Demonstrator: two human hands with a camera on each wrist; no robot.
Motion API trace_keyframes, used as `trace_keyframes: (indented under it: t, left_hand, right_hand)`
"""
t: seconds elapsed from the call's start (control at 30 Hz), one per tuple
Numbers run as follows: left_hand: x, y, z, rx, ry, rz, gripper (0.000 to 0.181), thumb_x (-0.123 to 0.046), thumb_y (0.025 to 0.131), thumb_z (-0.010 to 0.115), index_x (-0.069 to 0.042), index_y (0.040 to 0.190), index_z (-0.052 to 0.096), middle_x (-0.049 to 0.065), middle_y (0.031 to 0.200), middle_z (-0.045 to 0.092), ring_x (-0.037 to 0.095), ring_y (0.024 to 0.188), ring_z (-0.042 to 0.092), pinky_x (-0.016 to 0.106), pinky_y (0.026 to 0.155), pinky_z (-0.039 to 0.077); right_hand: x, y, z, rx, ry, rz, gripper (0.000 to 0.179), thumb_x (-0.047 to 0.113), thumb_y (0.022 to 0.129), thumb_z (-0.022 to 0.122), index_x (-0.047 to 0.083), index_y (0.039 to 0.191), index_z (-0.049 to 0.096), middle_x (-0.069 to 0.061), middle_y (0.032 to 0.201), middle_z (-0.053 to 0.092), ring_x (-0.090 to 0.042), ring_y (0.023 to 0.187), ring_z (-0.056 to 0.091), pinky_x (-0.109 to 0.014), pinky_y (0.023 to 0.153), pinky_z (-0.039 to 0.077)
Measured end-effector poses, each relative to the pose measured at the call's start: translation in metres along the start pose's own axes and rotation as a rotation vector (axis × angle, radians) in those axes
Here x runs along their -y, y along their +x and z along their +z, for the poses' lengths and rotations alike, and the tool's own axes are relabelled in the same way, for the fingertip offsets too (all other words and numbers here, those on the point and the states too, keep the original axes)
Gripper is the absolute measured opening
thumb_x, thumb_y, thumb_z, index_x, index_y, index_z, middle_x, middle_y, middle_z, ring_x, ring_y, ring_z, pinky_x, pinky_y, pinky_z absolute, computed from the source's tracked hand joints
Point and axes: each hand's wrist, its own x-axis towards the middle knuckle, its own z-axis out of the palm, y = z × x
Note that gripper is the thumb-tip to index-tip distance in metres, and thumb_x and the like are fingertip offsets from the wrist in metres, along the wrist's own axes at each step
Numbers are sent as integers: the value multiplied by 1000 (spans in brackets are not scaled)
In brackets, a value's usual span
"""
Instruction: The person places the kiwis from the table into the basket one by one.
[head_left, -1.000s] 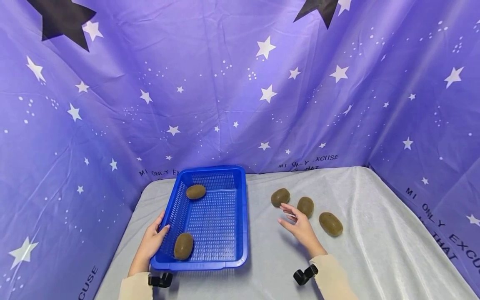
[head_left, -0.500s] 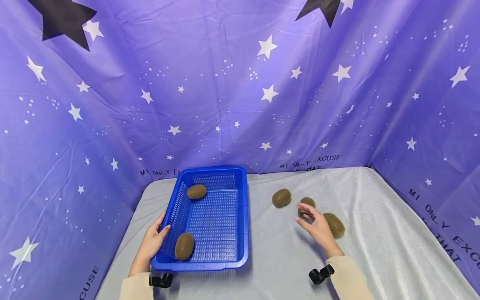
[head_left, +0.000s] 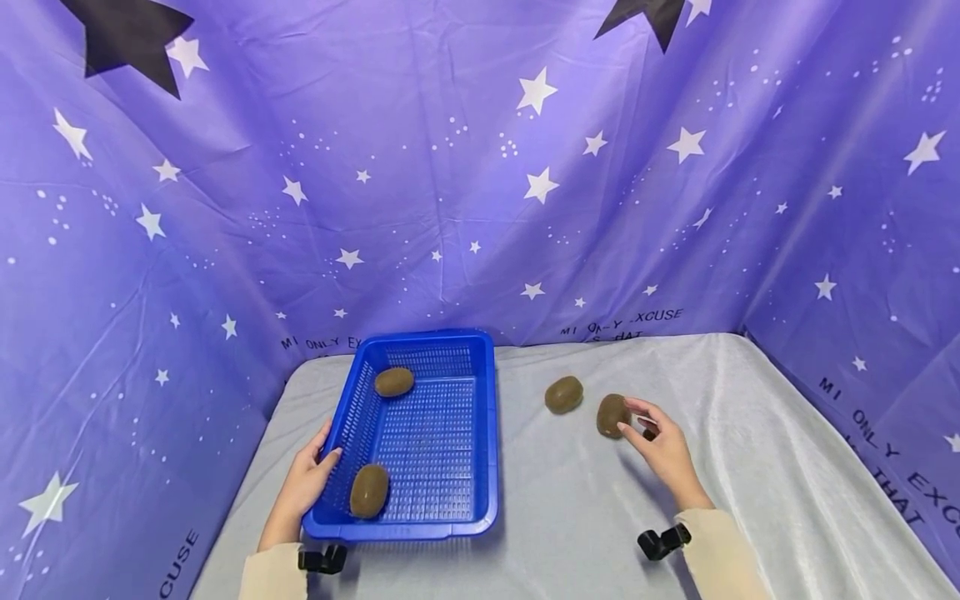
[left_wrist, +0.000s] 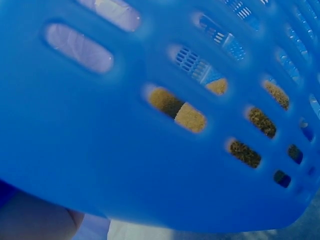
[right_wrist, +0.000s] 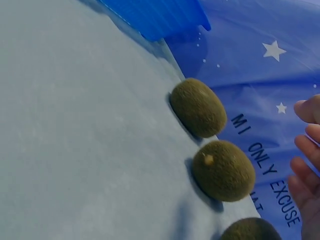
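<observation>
My left hand [head_left: 302, 483] grips the left rim of a blue plastic basket [head_left: 486, 433], thumb over the edge. Inside the basket lie two brown kiwis, one kiwi [head_left: 394, 382] at the back left and another kiwi [head_left: 370, 491] at the front left. Through the basket's slots [left_wrist: 190, 117], brown fruit shows in the left wrist view. My right hand [head_left: 667, 454] hovers with loosely bent fingers over the rightmost kiwi [right_wrist: 251, 231], hiding most of it in the head view. The middle kiwi [head_left: 613, 416] sits just left of the fingertips, and a third kiwi [head_left: 564, 394] lies farther left.
Grey-white cloth [head_left: 555, 517] covers the table. A purple star-printed curtain [head_left: 450, 167] stands behind it and along both sides. The basket takes up the table's left part, and the loose kiwis lie to its right.
My right hand has moved rightward, past the left and middle kiwis, to over the rightmost one. The left hand and the basket have stayed in place.
</observation>
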Motion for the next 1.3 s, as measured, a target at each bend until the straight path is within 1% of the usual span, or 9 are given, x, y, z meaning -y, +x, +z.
trace_keyframes:
  t: [0.17, 0.3, 0.4, 0.57, 0.77, 0.87, 1.0, 1.17, 1.3]
  left_hand:
    - [-2, -1, -1, 8, 0, 11, 57, -4, 99, 43, 7, 147, 15, 30, 148, 25, 44, 125, 40, 26, 88, 45]
    - [-1, -2, 0, 5, 1, 17, 58, -4, 98, 44, 7, 147, 15, 30, 148, 26, 44, 125, 40, 20, 86, 44]
    - [1, -2, 0, 5, 5, 17, 58, -4, 98, 44, 7, 147, 15, 30, 147, 26, 44, 124, 40, 18, 85, 44]
    - [2, -1, 0, 3, -5, 12, 58, -4, 98, 43, 7, 147, 15, 31, 146, 28, 44, 123, 42, 23, 86, 46]
    - [1, 0, 0, 3, -27, 39, 57, -1, 97, 44, 8, 147, 16, 33, 144, 29, 44, 120, 43, 15, 81, 44]
    - [1, 0, 0, 3, -17, 51, 57, -2, 98, 44, 9, 146, 16, 34, 144, 29, 44, 120, 44, 16, 81, 45]
    - [2, 0, 0, 0, -14, 47, 57, -3, 98, 44, 8, 147, 16, 33, 144, 30, 45, 120, 44, 20, 82, 47]
    - [2, 1, 0, 5, -25, 39, 58, -3, 98, 44, 9, 147, 15, 33, 144, 30, 46, 119, 45, 23, 81, 48]
    - [0, 0, -1, 14, -41, 35, 58, -3, 98, 43, 8, 147, 14, 34, 144, 29, 45, 119, 45, 25, 82, 49]
  right_hand:
    - [-4, 0, -7, -49, -67, 3, 39, 7, 82, 71, 0, 119, 60, -18, 116, 61, 12, 99, 46, -6, 86, 36]
    - [-10, 0, -12, -86, -84, 4, 39, 3, 80, 72, -1, 118, 61, -19, 115, 60, 16, 98, 44, -6, 88, 34]
    - [-14, -2, -15, -102, -83, 17, 39, 2, 80, 71, -2, 118, 60, -20, 116, 60, 14, 101, 43, -8, 90, 32]
    - [-18, -6, -20, -110, -73, 72, 40, 4, 81, 70, -2, 119, 59, -22, 118, 58, 9, 103, 44, -12, 90, 32]
    - [-24, -11, -25, -109, -97, 127, 42, 10, 83, 71, -1, 121, 58, -19, 119, 59, 3, 104, 47, -13, 88, 33]
    - [-26, -14, -27, -106, -104, 160, 42, 13, 84, 70, -1, 122, 58, -19, 120, 58, -6, 106, 49, -15, 87, 33]
    - [-28, -18, -29, -121, -93, 234, 43, 16, 86, 68, 0, 124, 56, -18, 121, 55, -14, 106, 48, -10, 83, 33]
    - [-33, -25, -31, -125, -81, 296, 47, 18, 86, 68, 1, 128, 54, -19, 123, 54, 3, 99, 42, -6, 77, 32]
    - [-39, -32, -31, -126, -78, 303, 48, 17, 86, 68, 2, 129, 53, -14, 118, 56, 9, 93, 42, -6, 76, 33]
